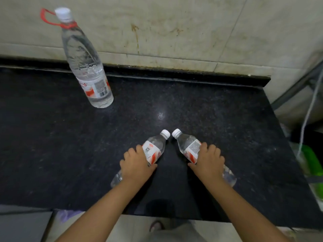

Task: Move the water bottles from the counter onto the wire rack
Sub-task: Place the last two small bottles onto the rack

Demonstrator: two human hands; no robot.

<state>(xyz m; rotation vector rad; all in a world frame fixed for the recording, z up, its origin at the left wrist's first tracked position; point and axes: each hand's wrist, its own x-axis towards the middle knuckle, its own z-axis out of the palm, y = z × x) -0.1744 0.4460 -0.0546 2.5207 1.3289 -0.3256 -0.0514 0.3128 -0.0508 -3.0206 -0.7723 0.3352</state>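
Note:
Two small clear water bottles with white caps and red-and-white labels lie over the black speckled counter (192,105), caps pointing away from me and nearly touching. My left hand (135,164) is wrapped around the middle of the left small bottle (155,145). My right hand (208,160) grips the right small bottle (187,143) the same way. A tall clear bottle (83,63) with a white cap and a red carry loop stands upright at the back left of the counter. A grey metal rack frame (297,86) shows at the right edge.
A stained tiled wall (174,28) rises behind the counter. To the right of the counter, below its edge, are green items (311,163) and a pale cord. The counter's front edge runs just under my forearms, with floor tiles below.

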